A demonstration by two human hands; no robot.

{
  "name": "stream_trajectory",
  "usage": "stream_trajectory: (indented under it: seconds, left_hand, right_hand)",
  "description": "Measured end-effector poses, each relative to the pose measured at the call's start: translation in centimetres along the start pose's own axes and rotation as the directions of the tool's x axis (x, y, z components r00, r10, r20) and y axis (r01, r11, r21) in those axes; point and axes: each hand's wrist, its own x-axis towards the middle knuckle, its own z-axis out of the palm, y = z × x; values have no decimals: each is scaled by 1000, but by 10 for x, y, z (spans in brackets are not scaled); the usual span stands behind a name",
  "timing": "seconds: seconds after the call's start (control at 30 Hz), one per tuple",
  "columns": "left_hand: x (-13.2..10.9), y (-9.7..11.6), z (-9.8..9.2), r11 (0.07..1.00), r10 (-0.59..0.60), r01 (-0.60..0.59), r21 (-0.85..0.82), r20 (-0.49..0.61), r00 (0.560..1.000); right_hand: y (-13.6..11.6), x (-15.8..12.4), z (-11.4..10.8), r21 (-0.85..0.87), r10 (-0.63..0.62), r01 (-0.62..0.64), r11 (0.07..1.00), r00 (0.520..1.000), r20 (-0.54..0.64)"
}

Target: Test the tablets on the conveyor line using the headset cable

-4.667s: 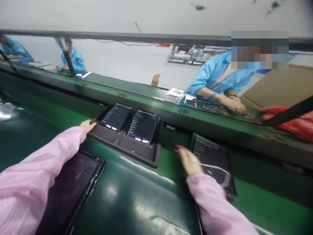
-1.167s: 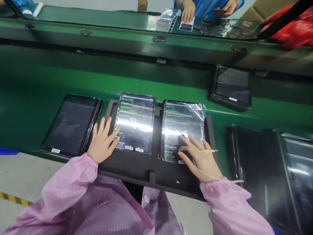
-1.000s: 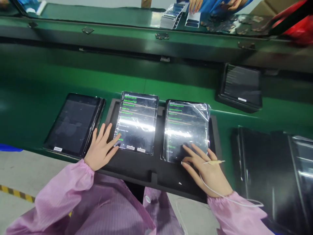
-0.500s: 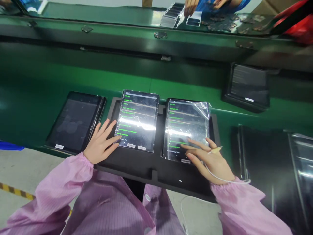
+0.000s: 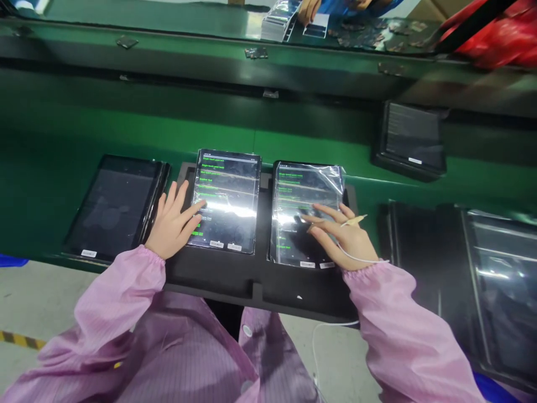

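A black foam tray [image 5: 235,280] sits at the near edge of the green belt and holds two lit tablets wrapped in clear film. My left hand [image 5: 174,221] lies open, fingers spread, with the thumb touching the left tablet [image 5: 224,198] on its lower left screen. My right hand [image 5: 342,235] is open too, its fingertips resting on the middle of the right tablet [image 5: 304,210]. A thin white wire with a small clip runs over the back of my right hand. Both screens show lines of green text.
A dark tablet [image 5: 111,204] lies left of the tray. Another lit tablet [image 5: 413,140] leans against the belt's far side. Dark sleeves or trays [image 5: 461,263] are stacked at the right. Across the raised shelf [image 5: 210,56], another person's hand [image 5: 308,10] handles small parts.
Earlier I reached out to the tray at the belt's far side; it now sits at the near edge. In the last second my right fingertips slid up the right screen, and the listed text changed.
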Motion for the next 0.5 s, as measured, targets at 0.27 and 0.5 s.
stream_trajectory:
  seconds: [0.27,0.5]
  left_hand:
    - [11,0,4,998,-62,61,24,50,997]
    - [34,0,5,984,-174,175,-10,66,982]
  right_hand:
    - [2,-7,7,34,92,-92,995,996,-13]
    - [10,4,11,64,222,-218,974,973,-57]
